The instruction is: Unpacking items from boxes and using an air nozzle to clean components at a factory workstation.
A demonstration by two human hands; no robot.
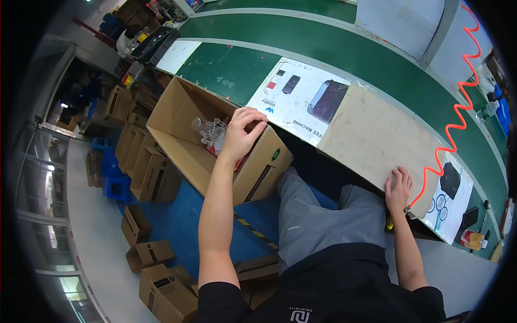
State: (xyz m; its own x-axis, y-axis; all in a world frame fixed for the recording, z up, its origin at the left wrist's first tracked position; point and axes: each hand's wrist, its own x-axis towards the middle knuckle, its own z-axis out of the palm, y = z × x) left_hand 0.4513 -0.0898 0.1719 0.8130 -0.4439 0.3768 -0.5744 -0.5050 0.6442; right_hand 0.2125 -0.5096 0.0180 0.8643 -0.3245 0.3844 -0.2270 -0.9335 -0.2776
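Observation:
My left hand (pixel 240 134) reaches into an open cardboard box (pixel 177 141) at my left side, its fingers curled over the box's near wall. Clear plastic-wrapped items (pixel 210 131) lie in the box right beside the hand; whether the fingers grip one I cannot tell. My right hand (pixel 398 187) rests flat, fingers spread, on the near edge of a bare beige board (pixel 371 134) on the workbench. It holds nothing.
A green conveyor belt (pixel 301 51) runs along the bench behind printed sheets (pixel 301 97). An orange coiled cable (pixel 458 113) hangs at the right. Several closed cardboard boxes (pixel 161 285) and blue crates (pixel 116 183) stand on the floor at the left. A small red can (pixel 472 238) sits far right.

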